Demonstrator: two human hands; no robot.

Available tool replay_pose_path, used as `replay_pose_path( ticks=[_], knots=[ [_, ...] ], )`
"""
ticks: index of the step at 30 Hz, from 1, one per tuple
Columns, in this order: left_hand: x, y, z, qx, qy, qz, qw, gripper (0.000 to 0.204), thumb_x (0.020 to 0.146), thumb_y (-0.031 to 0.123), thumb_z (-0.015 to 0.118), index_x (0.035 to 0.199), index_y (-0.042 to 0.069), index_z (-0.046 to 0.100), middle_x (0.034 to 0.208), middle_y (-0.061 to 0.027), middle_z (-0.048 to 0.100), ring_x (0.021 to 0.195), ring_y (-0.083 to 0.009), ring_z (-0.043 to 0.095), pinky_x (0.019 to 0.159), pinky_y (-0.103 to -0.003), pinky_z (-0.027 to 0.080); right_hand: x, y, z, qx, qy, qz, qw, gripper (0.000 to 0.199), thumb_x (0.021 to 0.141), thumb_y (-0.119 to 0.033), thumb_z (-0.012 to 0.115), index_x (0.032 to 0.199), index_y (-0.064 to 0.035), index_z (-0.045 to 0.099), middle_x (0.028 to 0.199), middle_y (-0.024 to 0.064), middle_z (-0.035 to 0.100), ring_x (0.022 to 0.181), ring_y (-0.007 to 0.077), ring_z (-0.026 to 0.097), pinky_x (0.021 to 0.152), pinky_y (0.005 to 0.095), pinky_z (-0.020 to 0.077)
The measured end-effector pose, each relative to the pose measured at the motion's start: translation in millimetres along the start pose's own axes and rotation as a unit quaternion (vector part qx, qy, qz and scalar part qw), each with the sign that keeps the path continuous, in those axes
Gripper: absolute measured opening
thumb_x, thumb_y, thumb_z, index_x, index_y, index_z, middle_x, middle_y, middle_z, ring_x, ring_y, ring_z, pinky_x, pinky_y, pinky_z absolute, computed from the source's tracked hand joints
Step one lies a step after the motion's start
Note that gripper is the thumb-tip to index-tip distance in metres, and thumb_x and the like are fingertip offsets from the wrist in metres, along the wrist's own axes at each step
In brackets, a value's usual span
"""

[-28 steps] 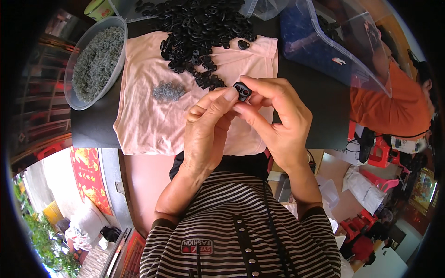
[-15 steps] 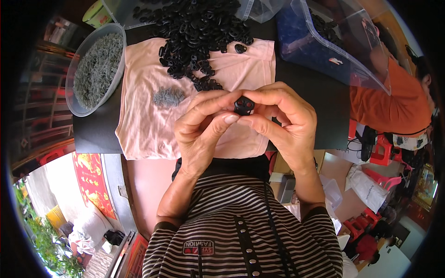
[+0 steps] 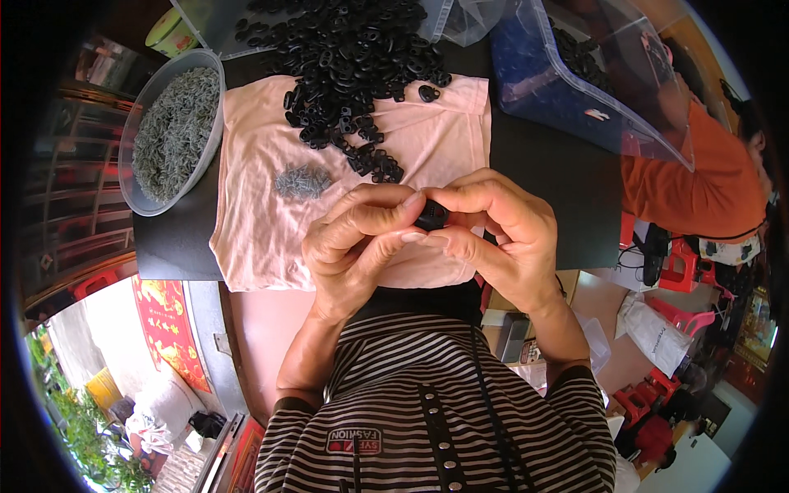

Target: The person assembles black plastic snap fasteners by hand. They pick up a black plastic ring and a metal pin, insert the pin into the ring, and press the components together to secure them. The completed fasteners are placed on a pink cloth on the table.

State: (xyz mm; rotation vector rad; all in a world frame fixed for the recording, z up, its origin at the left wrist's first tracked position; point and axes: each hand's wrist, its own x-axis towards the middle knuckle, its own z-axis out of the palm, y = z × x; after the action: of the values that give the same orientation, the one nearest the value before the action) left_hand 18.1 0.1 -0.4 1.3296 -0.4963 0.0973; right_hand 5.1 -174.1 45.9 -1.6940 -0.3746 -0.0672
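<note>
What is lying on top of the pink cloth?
On the pink cloth lie part of a heap of black plastic parts and a small pile of grey metal bits. Both hands, pinching one black part, cover the cloth's near edge.

Person wears a striped top point(image 3: 427, 411): dark brown or black with thin white horizontal stripes, long sleeves pushed up. Ribbed dark cuffs sit partway up both forearms, left cuff point(image 3: 292, 404) and right cuff point(image 3: 579, 374). A dark placket with a row of small round metal studs point(image 3: 431, 419) runs down the chest middle. Small red-and-white patch with lettering point(image 3: 355, 441) on the left chest. Both hands bare: left hand point(image 3: 357, 246), right hand point(image 3: 501, 238), no rings, gloves or watch seen. Short plain nails on fingers point(image 3: 411, 200).
</note>
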Motion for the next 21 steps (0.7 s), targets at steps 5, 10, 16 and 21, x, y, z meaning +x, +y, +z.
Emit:
replay_pose_path(
  ticks=[5,10,16,21],
  knots=[
    [-1,-3,1,-0.010,-0.004,-0.007,1.000,0.018,0.078,-0.005,0.065,0.096,-0.005,0.064,0.099,-0.0138,0.063,0.085,-0.0160,0.061,0.073,-0.024,0.052,-3,2,3,0.000,0.012,-0.004,1.000,0.024,0.077,0.005,0.067,0.101,0.0027,0.061,0.090,0.0090,0.062,0.077,0.0117,0.063,0.065,0.0210,0.0529],
    [-2,-4,12,-0.148,0.070,-0.117,0.980,0.025,0.083,-0.006,0.059,0.108,-0.004,0.059,0.101,-0.0117,0.062,0.089,-0.0148,0.061,0.080,-0.025,0.052,3,9,4,-0.030,0.040,-0.006,0.999,0.026,0.076,0.004,0.068,0.101,0.0006,0.062,0.089,0.0077,0.062,0.075,0.0112,0.063,0.065,0.0216,0.0532],
    [-1,-11,13,-0.164,0.061,-0.112,0.978,0.042,0.084,-0.007,0.058,0.124,-0.002,0.047,0.100,-0.0106,0.060,0.089,-0.0140,0.060,0.081,-0.026,0.051,7,7,-8,-0.082,0.012,-0.005,0.997,0.023,0.077,0.006,0.065,0.100,0.0017,0.063,0.092,0.0078,0.062,0.074,0.0093,0.059,0.062,0.0203,0.0505],
    [-7,-13,14,-0.105,0.046,-0.158,0.981,0.031,0.088,-0.002,0.055,0.119,-0.003,0.052,0.099,-0.0094,0.059,0.085,-0.0137,0.058,0.077,-0.026,0.050,26,-19,-45,-0.208,0.294,-0.059,0.931,0.016,0.079,0.000,0.068,0.094,-0.0033,0.067,0.084,0.0002,0.063,0.066,0.0037,0.054,0.057,0.0170,0.0438]
  ],
)
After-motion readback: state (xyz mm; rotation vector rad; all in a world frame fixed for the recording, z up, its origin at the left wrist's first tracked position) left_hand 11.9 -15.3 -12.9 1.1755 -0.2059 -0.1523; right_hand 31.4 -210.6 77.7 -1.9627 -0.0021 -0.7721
